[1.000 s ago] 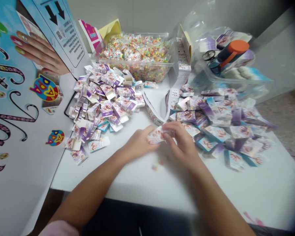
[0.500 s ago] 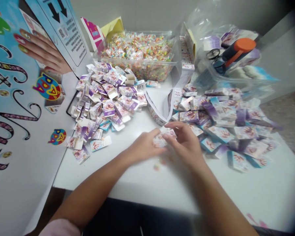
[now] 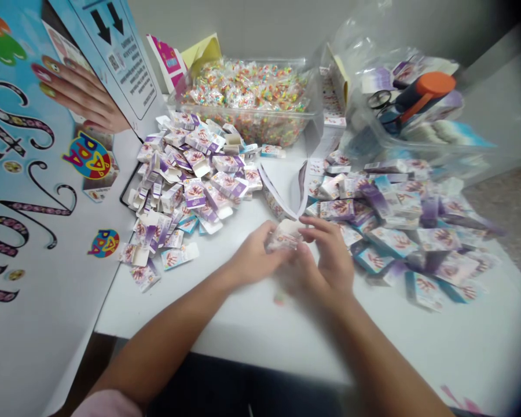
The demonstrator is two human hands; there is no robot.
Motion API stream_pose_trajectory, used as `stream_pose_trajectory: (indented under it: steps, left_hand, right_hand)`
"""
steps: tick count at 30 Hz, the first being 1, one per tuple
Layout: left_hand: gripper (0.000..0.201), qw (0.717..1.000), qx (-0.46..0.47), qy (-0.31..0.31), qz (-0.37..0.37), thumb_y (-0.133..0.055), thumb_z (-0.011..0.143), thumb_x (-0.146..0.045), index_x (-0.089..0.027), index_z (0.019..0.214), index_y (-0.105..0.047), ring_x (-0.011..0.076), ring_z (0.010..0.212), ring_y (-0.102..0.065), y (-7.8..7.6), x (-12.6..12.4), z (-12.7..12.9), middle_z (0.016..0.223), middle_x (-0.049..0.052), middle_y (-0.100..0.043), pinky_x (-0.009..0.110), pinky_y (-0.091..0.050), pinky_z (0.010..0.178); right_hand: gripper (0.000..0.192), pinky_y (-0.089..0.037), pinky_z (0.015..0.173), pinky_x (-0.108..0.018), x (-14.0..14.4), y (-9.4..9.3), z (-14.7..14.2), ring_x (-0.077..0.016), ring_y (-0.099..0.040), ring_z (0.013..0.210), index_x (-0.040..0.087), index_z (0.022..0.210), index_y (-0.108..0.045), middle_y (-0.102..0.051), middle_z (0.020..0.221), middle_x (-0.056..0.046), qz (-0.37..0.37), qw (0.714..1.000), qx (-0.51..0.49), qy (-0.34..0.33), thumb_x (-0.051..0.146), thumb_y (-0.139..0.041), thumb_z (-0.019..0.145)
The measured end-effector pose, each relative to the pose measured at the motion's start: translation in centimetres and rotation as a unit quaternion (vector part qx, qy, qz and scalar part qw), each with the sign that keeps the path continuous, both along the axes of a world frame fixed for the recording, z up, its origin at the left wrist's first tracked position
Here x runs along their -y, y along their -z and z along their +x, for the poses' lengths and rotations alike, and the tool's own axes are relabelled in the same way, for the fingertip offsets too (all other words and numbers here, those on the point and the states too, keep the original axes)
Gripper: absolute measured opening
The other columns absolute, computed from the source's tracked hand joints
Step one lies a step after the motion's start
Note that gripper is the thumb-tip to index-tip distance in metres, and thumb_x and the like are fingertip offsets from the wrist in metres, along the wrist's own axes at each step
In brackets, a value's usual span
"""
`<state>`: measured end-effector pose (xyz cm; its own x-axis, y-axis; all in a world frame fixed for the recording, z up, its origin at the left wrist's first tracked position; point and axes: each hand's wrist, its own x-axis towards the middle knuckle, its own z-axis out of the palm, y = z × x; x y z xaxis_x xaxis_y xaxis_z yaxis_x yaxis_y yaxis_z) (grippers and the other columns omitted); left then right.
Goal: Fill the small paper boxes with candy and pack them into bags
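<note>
Tilted since half a second ago: the small printed carton (image 3: 285, 234) you hold, now showing a pale upper side; your right fingertips have shifted toward its right end. Left grip (image 3: 258, 255): closed around the carton's left end, above the middle of the white counter (image 3: 238, 327). Right grip (image 3: 330, 260): thumb and fingers bent, tips at the carton's right end; blur, so you cannot tell whether they pinch it. Below your hands, blurred coloured bits (image 3: 279, 298) lie on the counter toward the front edge. Just beyond the carton, a V-shaped cardboard piece (image 3: 278, 200). Toward the left edge, a heap of cartons (image 3: 195, 194), several with open flaps, beside the printed display board (image 3: 69, 231). Toward the right edge, a second carton heap (image 3: 395, 226). Along the back edge, a clear tub (image 3: 243, 112) of packets with coloured contents; near the back right corner, a clear bin (image 3: 443, 145) holding an orange-topped object (image 3: 434, 87).
</note>
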<state>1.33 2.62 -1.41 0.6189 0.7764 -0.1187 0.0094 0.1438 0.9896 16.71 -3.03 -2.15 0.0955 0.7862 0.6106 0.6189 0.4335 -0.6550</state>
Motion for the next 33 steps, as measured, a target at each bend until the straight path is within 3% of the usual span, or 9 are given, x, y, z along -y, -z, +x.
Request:
stream_pose_trajectory:
  steps: [4, 7, 10, 14, 17, 20, 25, 31, 33]
  left_hand:
    - [0.030, 1.000, -0.005, 0.014, 0.022, -0.066, 0.086, -0.039, -0.020, 0.096, -0.045, 0.0109, 0.072, -0.054, -0.8, -0.3, -0.6, 0.082, -0.002, -0.053, 0.023, -0.046, 0.066]
    - [0.023, 0.996, -0.040, 0.012, 0.078, -0.064, 0.085, -0.031, -0.020, 0.096, -0.047, 0.0114, 0.078, -0.053, -1.2, -0.4, -0.9, 0.087, -0.002, -0.054, 0.023, -0.043, 0.069]
    - [0.021, 0.994, -0.050, 0.014, 0.093, -0.065, 0.081, -0.027, -0.019, 0.092, -0.049, 0.0114, 0.077, -0.051, -1.2, -0.4, -0.9, 0.086, -0.002, -0.054, 0.023, -0.041, 0.068]
    - [0.023, 0.998, 0.017, 0.045, -0.040, -0.062, 0.082, -0.034, -0.019, 0.095, -0.050, 0.0094, 0.056, -0.048, -0.6, -0.3, -0.7, 0.068, -0.004, -0.051, 0.023, -0.038, 0.052]
    - [0.036, 0.982, 0.111, 0.049, -0.145, -0.056, 0.082, -0.048, -0.018, 0.100, -0.051, 0.0110, 0.047, -0.048, 0.0, -0.5, -0.5, 0.063, -0.002, -0.053, 0.023, -0.032, 0.040]
    - [0.045, 0.970, 0.162, 0.042, -0.175, -0.051, 0.082, -0.060, -0.017, 0.098, -0.052, 0.0122, 0.045, -0.051, 0.4, -0.7, -0.4, 0.064, 0.001, -0.057, 0.022, -0.029, 0.036]
    - [0.043, 0.981, 0.119, 0.074, -0.137, -0.049, 0.087, -0.059, -0.017, 0.092, -0.053, 0.0088, 0.043, -0.044, -0.2, -0.5, -0.8, 0.063, 0.000, -0.054, 0.022, -0.030, 0.039]
    - [0.033, 0.998, 0.018, 0.061, 0.026, -0.054, 0.089, -0.051, -0.018, 0.087, -0.054, 0.0115, 0.063, -0.049, -1.0, -0.6, -1.3, 0.073, 0.000, -0.053, 0.024, -0.041, 0.058]
    - [0.029, 0.998, 0.007, 0.052, 0.040, -0.052, 0.090, -0.047, -0.018, 0.088, -0.053, 0.0120, 0.064, -0.052, -0.6, -0.8, -1.2, 0.073, 0.000, -0.055, 0.024, -0.043, 0.060]
  right_hand:
    - [0.019, -0.048, 0.094, -0.049, 0.0, -0.3, 0.1, -0.0285, -0.060, 0.113, 0.025, 0.107, -0.061, -0.062, 0.120, -0.012, -0.037, 0.998, 0.025, -0.038, 0.019, -0.059, 0.090]
    - [0.015, -0.046, 0.096, -0.049, 0.0, -0.6, 0.3, -0.0290, -0.058, 0.117, 0.025, 0.105, -0.059, -0.060, 0.124, -0.012, -0.095, 0.993, 0.006, -0.071, 0.022, -0.059, 0.090]
    - [0.013, -0.043, 0.099, -0.050, 0.1, -0.9, 0.4, -0.0298, -0.055, 0.119, 0.025, 0.103, -0.060, -0.058, 0.128, -0.011, -0.109, 0.990, 0.001, -0.093, 0.023, -0.059, 0.090]
    - [0.023, -0.045, 0.089, -0.049, 0.1, -1.5, 0.5, -0.0278, -0.056, 0.105, 0.027, 0.110, -0.063, -0.058, 0.131, -0.011, -0.062, 0.992, 0.053, -0.097, 0.019, -0.060, 0.088]
    - [0.035, -0.046, 0.084, -0.048, 0.3, -1.6, 0.4, -0.0270, -0.055, 0.100, 0.028, 0.120, -0.063, -0.055, 0.132, -0.012, -0.024, 0.992, 0.070, -0.101, 0.016, -0.059, 0.087]
    - [0.040, -0.047, 0.083, -0.047, 0.6, -1.6, 0.3, -0.0259, -0.056, 0.097, 0.028, 0.124, -0.062, -0.054, 0.128, -0.012, -0.016, 0.992, 0.042, -0.115, 0.015, -0.058, 0.086]
    - [0.027, -0.049, 0.087, -0.048, 1.1, -1.6, -0.1, -0.0282, -0.056, 0.105, 0.026, 0.111, -0.062, -0.053, 0.128, -0.012, -0.057, 0.989, -0.012, -0.134, 0.018, -0.058, 0.086]
    - [0.014, -0.045, 0.092, -0.051, 0.8, -1.9, -0.1, -0.0291, -0.054, 0.109, 0.024, 0.102, -0.061, -0.055, 0.133, -0.012, -0.085, 0.990, 0.050, -0.095, 0.023, -0.058, 0.089]
    - [0.017, -0.044, 0.092, -0.051, 0.6, -1.7, -0.1, -0.0300, -0.053, 0.111, 0.024, 0.106, -0.062, -0.053, 0.139, -0.013, -0.086, 0.989, 0.073, -0.092, 0.023, -0.059, 0.089]
